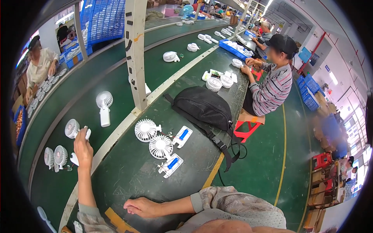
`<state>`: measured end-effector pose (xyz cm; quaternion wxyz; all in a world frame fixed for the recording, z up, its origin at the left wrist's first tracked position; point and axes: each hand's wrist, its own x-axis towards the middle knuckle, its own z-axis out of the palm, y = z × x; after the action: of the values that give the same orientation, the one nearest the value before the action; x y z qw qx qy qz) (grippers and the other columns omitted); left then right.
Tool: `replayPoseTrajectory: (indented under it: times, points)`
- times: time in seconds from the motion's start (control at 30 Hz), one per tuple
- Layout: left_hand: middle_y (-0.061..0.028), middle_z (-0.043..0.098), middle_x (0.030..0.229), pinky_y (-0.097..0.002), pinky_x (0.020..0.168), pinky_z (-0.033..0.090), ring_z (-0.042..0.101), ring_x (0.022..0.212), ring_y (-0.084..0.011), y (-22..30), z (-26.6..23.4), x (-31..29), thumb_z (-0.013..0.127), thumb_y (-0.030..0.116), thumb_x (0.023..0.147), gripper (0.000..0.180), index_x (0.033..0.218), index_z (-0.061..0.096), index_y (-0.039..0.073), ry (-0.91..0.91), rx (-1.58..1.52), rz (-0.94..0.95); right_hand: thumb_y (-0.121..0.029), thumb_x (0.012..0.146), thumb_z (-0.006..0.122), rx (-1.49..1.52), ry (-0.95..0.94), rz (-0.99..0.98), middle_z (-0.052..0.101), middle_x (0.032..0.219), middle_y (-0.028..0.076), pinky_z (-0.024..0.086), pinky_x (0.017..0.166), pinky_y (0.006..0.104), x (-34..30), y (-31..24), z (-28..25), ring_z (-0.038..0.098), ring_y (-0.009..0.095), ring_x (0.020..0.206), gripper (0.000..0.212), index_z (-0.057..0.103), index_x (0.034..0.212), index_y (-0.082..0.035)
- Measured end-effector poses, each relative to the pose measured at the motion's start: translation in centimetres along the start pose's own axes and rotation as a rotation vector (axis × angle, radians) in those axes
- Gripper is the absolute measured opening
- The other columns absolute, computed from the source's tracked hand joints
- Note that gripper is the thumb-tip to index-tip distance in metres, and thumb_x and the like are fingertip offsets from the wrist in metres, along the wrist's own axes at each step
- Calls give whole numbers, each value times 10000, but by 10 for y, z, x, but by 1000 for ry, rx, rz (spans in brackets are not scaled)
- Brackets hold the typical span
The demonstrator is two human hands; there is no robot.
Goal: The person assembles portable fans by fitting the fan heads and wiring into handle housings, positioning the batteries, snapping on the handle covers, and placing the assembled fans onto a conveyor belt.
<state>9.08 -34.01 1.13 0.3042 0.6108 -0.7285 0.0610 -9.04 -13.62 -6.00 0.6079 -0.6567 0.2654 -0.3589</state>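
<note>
My left hand [83,149] reaches over the green conveyor belt, its fingers closed round a white handheld fan [72,128]. The round head shows beyond the fingertips, but the hand hides most of the handle. White plastic shows on both sides of the hand. My right hand [142,207] rests on the dark table near me, fingers curled, with nothing visible in them. Ahead of it lie two opened white fans, one fan head [161,146] nearer and another fan head [145,130] behind. Their opened handles expose a blue battery [173,163] and a second blue battery [183,134], with thin wires.
A black bag [203,106] with straps lies on the table to the right. A white metal post [135,54] stands at the belt's edge. More fans [104,101] lie along the belt. A co-worker [272,73] sits farther down, near a blue tray [235,49].
</note>
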Motion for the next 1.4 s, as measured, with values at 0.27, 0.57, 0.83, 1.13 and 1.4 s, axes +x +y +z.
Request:
replayPoseTrajectory:
  times: [0.27,0.57,0.83,1.13,1.4]
  points:
    - [-204,555,1139,-417,952,386,524,1069,-368,70,-73,-99,447,-180,639,549,1150,537,1,29,-128,53,-53,901,412,-41,-69,5,624,833,121,511,695,326,-1,5,-7,631,213,755,163,471,1044,-1]
    - [-169,565,1111,-388,906,406,535,1029,-344,103,-90,-193,581,-75,648,465,1105,560,5,-291,-130,-3,-80,874,467,-148,-37,-44,618,749,154,482,632,391,-4,-15,-2,620,311,702,105,513,902,10]
    - [-225,523,1110,-438,819,448,537,948,-378,156,-165,-172,627,7,727,380,1090,525,-40,229,-209,211,-88,863,521,-130,34,-109,623,785,141,477,632,372,-27,-41,-9,620,276,712,121,556,940,-2]
    - [-41,396,671,-312,617,346,392,610,-181,220,-240,-162,478,281,846,229,785,422,67,1265,-432,616,-1,725,586,-252,-387,-867,602,731,105,469,543,347,-71,-189,-74,594,267,666,31,569,740,-23]
    - [-19,593,926,-332,742,364,535,785,-147,246,-283,-188,609,51,728,205,930,580,35,1395,-850,957,-56,905,410,-441,551,-1937,466,1249,164,397,948,349,-149,-274,-55,424,273,1162,321,469,1197,63]
